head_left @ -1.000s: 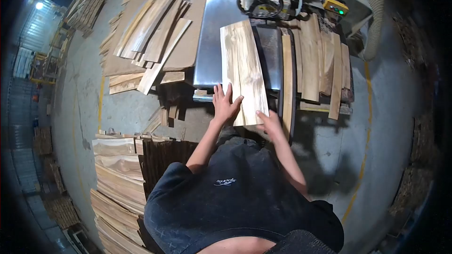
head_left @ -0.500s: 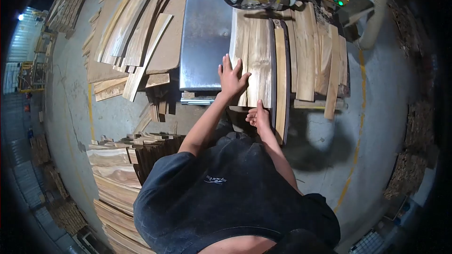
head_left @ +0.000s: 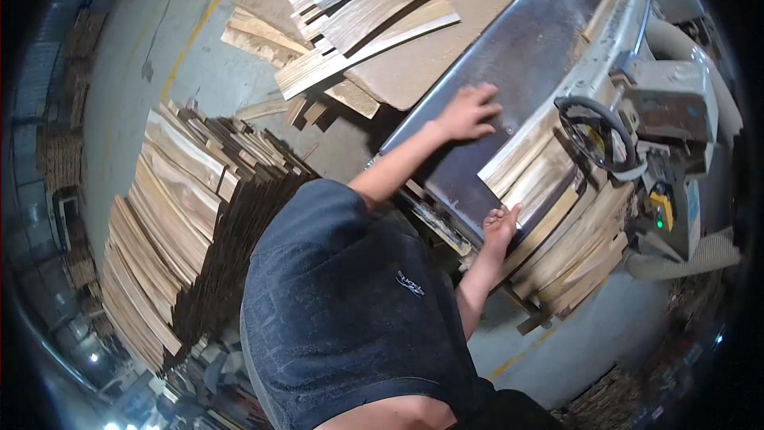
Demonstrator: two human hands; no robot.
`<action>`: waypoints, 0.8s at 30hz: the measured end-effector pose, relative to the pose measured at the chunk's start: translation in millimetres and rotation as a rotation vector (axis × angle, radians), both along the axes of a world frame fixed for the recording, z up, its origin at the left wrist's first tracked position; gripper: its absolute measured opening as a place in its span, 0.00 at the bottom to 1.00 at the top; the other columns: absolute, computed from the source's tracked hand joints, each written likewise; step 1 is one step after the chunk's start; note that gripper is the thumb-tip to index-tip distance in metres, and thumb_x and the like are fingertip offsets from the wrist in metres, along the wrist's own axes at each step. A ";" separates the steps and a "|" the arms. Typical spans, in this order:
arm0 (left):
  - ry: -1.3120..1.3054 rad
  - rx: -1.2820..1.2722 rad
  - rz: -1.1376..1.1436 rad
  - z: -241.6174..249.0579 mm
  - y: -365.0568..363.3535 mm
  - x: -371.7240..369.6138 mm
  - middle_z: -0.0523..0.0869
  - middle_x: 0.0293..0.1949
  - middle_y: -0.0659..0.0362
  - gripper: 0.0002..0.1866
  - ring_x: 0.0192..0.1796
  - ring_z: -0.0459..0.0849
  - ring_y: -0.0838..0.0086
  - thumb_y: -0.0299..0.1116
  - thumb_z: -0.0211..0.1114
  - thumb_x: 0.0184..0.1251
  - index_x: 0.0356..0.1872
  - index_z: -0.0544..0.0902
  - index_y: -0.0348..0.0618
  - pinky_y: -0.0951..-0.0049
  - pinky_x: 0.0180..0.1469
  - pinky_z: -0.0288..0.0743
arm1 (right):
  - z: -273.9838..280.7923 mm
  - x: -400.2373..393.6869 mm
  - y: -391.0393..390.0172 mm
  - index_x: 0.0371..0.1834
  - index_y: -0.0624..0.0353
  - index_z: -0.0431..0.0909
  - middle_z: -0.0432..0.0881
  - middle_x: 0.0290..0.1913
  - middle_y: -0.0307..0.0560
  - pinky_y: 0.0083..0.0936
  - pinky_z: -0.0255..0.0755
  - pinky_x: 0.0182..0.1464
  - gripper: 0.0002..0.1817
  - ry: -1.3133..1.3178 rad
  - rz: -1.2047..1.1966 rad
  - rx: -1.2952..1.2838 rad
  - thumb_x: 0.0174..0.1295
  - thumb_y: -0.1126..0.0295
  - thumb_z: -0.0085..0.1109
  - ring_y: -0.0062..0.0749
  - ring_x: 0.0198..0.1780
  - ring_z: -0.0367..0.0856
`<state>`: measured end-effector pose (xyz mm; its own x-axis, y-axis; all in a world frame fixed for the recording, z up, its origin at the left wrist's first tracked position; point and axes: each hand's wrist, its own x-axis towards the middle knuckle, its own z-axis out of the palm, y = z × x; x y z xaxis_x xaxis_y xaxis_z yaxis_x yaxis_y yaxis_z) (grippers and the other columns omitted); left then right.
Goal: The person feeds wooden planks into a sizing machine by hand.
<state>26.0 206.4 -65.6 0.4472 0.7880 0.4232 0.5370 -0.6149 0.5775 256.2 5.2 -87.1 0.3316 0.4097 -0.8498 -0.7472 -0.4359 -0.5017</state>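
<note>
Left hand: The left hand (head_left: 471, 114) is bare and released, its fingers spread, palm down, over the metal table (head_left: 469, 171). It holds nothing; whether the fingertips touch the metal cannot be told.
Right hand: The right hand (head_left: 500, 227) is at the board's near end, thumb extended against the wood, other fingers loosely curled. Whether they grip the underside cannot be told.
Pale board: The pale board (head_left: 535, 186) runs from the right thumb away toward the machine, its far part hidden beneath the handwheel (head_left: 623, 129). A dark line runs lengthwise; a crack or a joint between two pieces, it is unclear which.
Side strip: A narrow wooden strip (head_left: 549, 219) lies beyond the right fingertips, on the board's far side from the left hand.
Good handling: The board seems best steadied by light, level pressure at its near end, thumb behind the wood rather than on top. The left fingers, if used, would serve best flat along the near side edge, well back from the machine.
Surroundings: Loose boards (head_left: 374, 0) lie beyond the left fingers; a tall stack (head_left: 151, 223) stands well apart, left of both hands.
</note>
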 end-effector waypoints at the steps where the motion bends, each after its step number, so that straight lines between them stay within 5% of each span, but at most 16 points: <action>1: -0.023 0.064 0.119 0.8 3.3 -32.3 0.71 0.66 0.43 0.28 0.66 0.73 0.51 0.45 0.76 0.53 0.56 0.83 0.49 0.50 0.66 0.64 | 0.1 6.5 6.4 0.35 0.56 0.70 0.67 0.18 0.33 0.18 0.62 0.22 0.32 0.022 0.000 -0.005 0.65 0.32 0.51 0.24 0.25 0.74; 3: -0.105 -0.033 0.442 7.1 -1.3 -101.7 0.81 0.54 0.45 0.25 0.58 0.78 0.49 0.44 0.76 0.51 0.50 0.84 0.46 0.51 0.60 0.71 | 9.0 10.7 21.5 0.33 0.55 0.71 0.68 0.19 0.32 0.17 0.62 0.22 0.31 0.005 -0.002 -0.001 0.66 0.33 0.50 0.23 0.26 0.75; 4: -0.011 0.286 0.761 2.7 -9.6 -136.2 0.84 0.45 0.47 0.20 0.47 0.83 0.52 0.39 0.75 0.52 0.46 0.84 0.42 0.53 0.52 0.76 | 14.1 11.6 29.5 0.33 0.55 0.71 0.68 0.19 0.32 0.17 0.62 0.22 0.31 0.003 -0.012 0.001 0.66 0.33 0.50 0.23 0.26 0.75; 5: -0.144 0.267 0.996 11.2 -15.0 -174.7 0.85 0.40 0.48 0.18 0.40 0.84 0.54 0.36 0.73 0.53 0.45 0.84 0.40 0.55 0.46 0.77 | 16.3 12.9 37.3 0.31 0.54 0.72 0.68 0.19 0.31 0.17 0.62 0.22 0.30 -0.025 0.019 0.018 0.67 0.34 0.49 0.22 0.26 0.76; 6: 0.034 0.121 1.170 -25.6 -26.1 -238.0 0.86 0.39 0.48 0.20 0.39 0.85 0.53 0.35 0.72 0.54 0.48 0.83 0.39 0.55 0.47 0.76 | 17.0 14.1 44.3 0.30 0.52 0.72 0.69 0.19 0.30 0.16 0.62 0.21 0.30 -0.053 0.047 0.035 0.68 0.35 0.47 0.21 0.27 0.76; 7: 0.166 0.473 1.222 -25.3 -30.7 -284.1 0.85 0.46 0.45 0.25 0.45 0.84 0.50 0.39 0.73 0.55 0.53 0.81 0.40 0.54 0.49 0.76 | 15.9 17.1 51.4 0.30 0.52 0.72 0.69 0.19 0.30 0.16 0.62 0.21 0.30 -0.056 0.033 0.036 0.68 0.35 0.47 0.21 0.27 0.76; 9: 0.633 0.443 1.353 10.5 -50.6 -322.9 0.82 0.54 0.43 0.37 0.50 0.82 0.46 0.45 0.76 0.51 0.62 0.77 0.42 0.52 0.52 0.75 | 9.8 26.0 65.7 0.28 0.51 0.73 0.69 0.20 0.29 0.15 0.61 0.21 0.30 -0.057 0.068 0.083 0.70 0.35 0.45 0.19 0.27 0.77; 10: 0.620 0.451 1.340 12.4 -59.0 -344.6 0.82 0.54 0.43 0.37 0.50 0.82 0.46 0.45 0.76 0.51 0.62 0.77 0.42 0.52 0.52 0.75 | 5.5 30.7 74.0 0.29 0.51 0.73 0.70 0.20 0.30 0.14 0.61 0.21 0.30 -0.075 0.093 0.102 0.71 0.36 0.43 0.20 0.27 0.77; 12: 0.639 -0.120 0.823 7.1 -73.0 -369.4 0.77 0.60 0.40 0.51 0.56 0.79 0.43 0.51 0.78 0.44 0.72 0.65 0.45 0.51 0.56 0.75 | -13.1 36.8 86.7 0.32 0.55 0.75 0.74 0.22 0.32 0.14 0.61 0.21 0.29 -0.110 0.126 0.190 0.73 0.39 0.42 0.21 0.27 0.78; 16: 0.717 -0.562 0.626 16.7 -88.1 -338.5 0.73 0.60 0.30 0.62 0.56 0.79 0.40 0.47 0.75 0.44 0.78 0.45 0.47 0.49 0.57 0.75 | -6.8 15.2 80.4 0.41 0.62 0.76 0.85 0.31 0.46 0.16 0.65 0.22 0.23 -0.323 0.138 0.316 0.75 0.49 0.47 0.26 0.27 0.82; 18: 0.401 -0.666 0.406 -14.3 -102.4 -327.1 0.76 0.55 0.27 0.51 0.49 0.82 0.35 0.46 0.72 0.49 0.76 0.57 0.45 0.52 0.56 0.77 | -3.6 0.3 62.5 0.43 0.62 0.77 0.86 0.33 0.48 0.17 0.69 0.25 0.20 -0.414 0.209 0.399 0.74 0.53 0.51 0.28 0.27 0.84; 19: 0.202 -0.674 0.206 6.4 -115.8 -298.1 0.80 0.61 0.47 0.39 0.54 0.85 0.56 0.40 0.68 0.58 0.71 0.66 0.39 0.59 0.56 0.78 | 1.2 -11.1 46.8 0.43 0.62 0.77 0.86 0.33 0.48 0.18 0.71 0.26 0.18 -0.428 0.226 0.405 0.74 0.55 0.53 0.28 0.27 0.85; 20: -0.100 -1.025 0.228 43.0 -133.0 -260.2 0.82 0.57 0.51 0.37 0.46 0.85 0.68 0.36 0.66 0.64 0.74 0.62 0.39 0.65 0.49 0.80 | 2.1 -18.6 31.1 0.43 0.61 0.77 0.86 0.34 0.47 0.17 0.72 0.27 0.17 -0.406 0.246 0.420 0.74 0.56 0.54 0.28 0.29 0.85; 21: -0.439 -1.108 0.254 99.6 -160.1 -214.9 0.84 0.51 0.51 0.41 0.42 0.85 0.72 0.35 0.65 0.67 0.77 0.54 0.41 0.71 0.41 0.81 | 1.4 -27.7 11.4 0.43 0.60 0.77 0.86 0.34 0.47 0.17 0.73 0.28 0.16 -0.381 0.270 0.431 0.73 0.56 0.54 0.27 0.30 0.86; 22: -0.272 -0.907 0.319 120.0 -176.9 -187.0 0.85 0.45 0.51 0.47 0.40 0.85 0.75 0.30 0.67 0.65 0.79 0.45 0.43 0.75 0.35 0.81 | 14.1 -43.1 -8.9 0.43 0.58 0.78 0.87 0.35 0.46 0.16 0.73 0.30 0.16 -0.377 0.297 0.413 0.73 0.56 0.54 0.26 0.33 0.86; 24: -0.493 -0.971 0.277 100.2 -205.6 -151.5 0.85 0.48 0.53 0.55 0.42 0.83 0.77 0.24 0.69 0.63 0.79 0.34 0.46 0.75 0.43 0.80 | 34.2 -68.7 -45.8 0.44 0.58 0.79 0.87 0.38 0.43 0.18 0.75 0.35 0.17 -0.409 0.445 0.355 0.73 0.54 0.53 0.24 0.36 0.86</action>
